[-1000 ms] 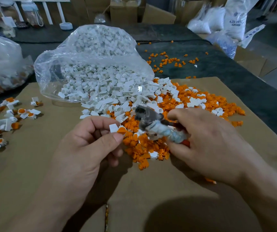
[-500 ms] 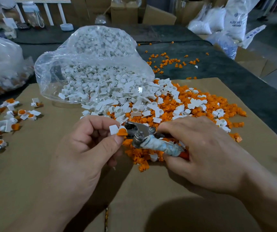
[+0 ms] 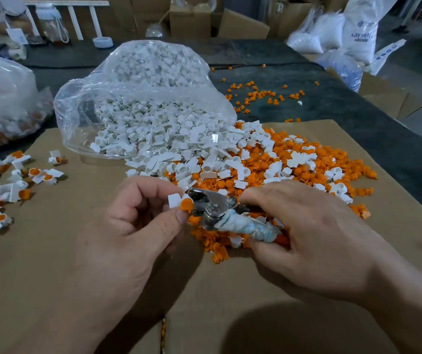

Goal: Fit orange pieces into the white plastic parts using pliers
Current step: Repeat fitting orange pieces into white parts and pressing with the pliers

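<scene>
Pinches in left hand (image 3: 128, 226) 1 small white plastic part (image 3: 174, 200) by its flat tab, round orange plastic piece (image 3: 187, 204) at its mouth. Likely light, stiff, slick: best held by that tab. Grips steel pliers with tape-wrapped handle (image 3: 213, 209) in right hand (image 3: 307, 238), tips at the orange piece.

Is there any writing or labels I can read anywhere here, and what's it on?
"ABS": on the white sack, back right; the rest of that line and the line below are too blurred.
Blue marks on the flat white bag beside it: unreadable.
Nothing else bears legible text.
</scene>
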The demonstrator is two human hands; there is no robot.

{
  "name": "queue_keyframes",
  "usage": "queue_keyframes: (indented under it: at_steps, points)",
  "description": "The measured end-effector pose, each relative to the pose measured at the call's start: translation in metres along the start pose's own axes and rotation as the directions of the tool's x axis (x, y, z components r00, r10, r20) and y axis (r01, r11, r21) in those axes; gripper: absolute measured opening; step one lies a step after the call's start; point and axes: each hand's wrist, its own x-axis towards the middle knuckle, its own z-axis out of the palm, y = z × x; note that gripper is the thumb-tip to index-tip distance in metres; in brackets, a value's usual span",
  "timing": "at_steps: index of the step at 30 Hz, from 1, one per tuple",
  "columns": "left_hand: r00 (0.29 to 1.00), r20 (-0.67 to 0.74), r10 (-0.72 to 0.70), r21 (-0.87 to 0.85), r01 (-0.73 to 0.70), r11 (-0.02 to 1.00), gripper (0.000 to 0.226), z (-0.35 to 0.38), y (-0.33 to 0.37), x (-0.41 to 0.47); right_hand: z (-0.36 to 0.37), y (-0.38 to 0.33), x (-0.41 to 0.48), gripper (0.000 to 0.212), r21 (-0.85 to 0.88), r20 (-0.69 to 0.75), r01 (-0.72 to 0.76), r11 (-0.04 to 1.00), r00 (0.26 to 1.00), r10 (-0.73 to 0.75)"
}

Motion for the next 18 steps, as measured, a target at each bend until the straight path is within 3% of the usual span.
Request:
queue_keyframes:
  at_steps: [14,18]
  points:
    - [0.997,0.074,0.023,-0.009,-0.022,1.000,0.021,-0.0055,-0.0076,-0.0007,-0.0028,-0.0048,0.0023,0.056,-0.057,0.053,-0.005,0.998,0.999,0.008]
    - [0.995,0.093,0.032,-0.011,-0.031,0.999,0.020,-0.0054,-0.0067,-0.0005,-0.0038,-0.0068,0.0027,0.045,-0.073,0.046,0.001,0.997,0.999,0.002]
